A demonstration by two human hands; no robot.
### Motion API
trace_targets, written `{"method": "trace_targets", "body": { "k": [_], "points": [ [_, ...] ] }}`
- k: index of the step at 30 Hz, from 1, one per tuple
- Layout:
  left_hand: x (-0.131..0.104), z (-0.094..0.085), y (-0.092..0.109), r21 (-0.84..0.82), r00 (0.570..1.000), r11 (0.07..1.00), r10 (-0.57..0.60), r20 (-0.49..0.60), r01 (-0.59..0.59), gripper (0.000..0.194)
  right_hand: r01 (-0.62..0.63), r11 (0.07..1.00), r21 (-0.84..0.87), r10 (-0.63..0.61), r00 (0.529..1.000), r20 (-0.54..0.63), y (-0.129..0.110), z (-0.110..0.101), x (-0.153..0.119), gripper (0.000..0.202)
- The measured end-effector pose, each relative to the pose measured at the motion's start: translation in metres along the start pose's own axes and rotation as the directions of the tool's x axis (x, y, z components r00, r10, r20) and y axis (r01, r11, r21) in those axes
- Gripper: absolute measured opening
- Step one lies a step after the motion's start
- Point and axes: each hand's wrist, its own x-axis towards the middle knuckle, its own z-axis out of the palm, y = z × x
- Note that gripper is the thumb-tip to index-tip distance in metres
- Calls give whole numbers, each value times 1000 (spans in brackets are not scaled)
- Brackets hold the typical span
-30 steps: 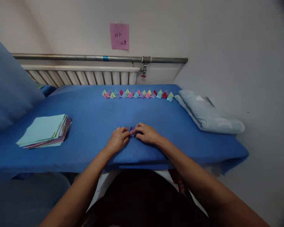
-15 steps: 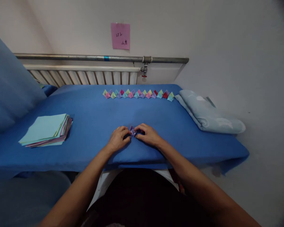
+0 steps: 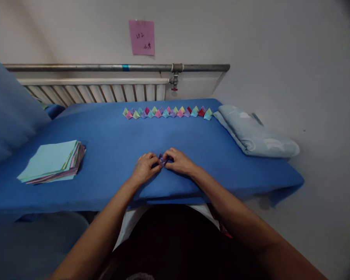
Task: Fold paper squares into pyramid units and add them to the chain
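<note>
A small purple folded paper boat is held between my two hands, just over the blue-covered table. My left hand pinches its left side between thumb and fingers. On its other side, my right hand grips it in the same way, with the fingers bent over it. The fingertips cover much of the paper. Farther back, a row of folded paper boats in green, pink, purple, blue and red runs in two staggered lines.
To the left lies a stack of coloured paper sheets, light blue on top. A folded pale blue blanket rests at the right. Behind the table are a white radiator, a metal pipe and a pink note. A blue curtain hangs at left.
The view has shifted slightly. Both hands keep hold of the purple paper, and the right fingers have shifted a little on it. The boat row and paper stack stay in place on the table.
</note>
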Motion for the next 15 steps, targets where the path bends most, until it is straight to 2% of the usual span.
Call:
{"method": "trace_targets", "body": {
  "k": [9,15],
  "points": [
    [1,4,2,-22,998,998,-59,-14,59,10,10,1000,-4,-9,999,39,-1,1,2,8],
    [-1,1,4,-110,996,991,-80,-31,76,6,31,997,70,-31,1000,-5,1,0,-4,13]
  ]
}}
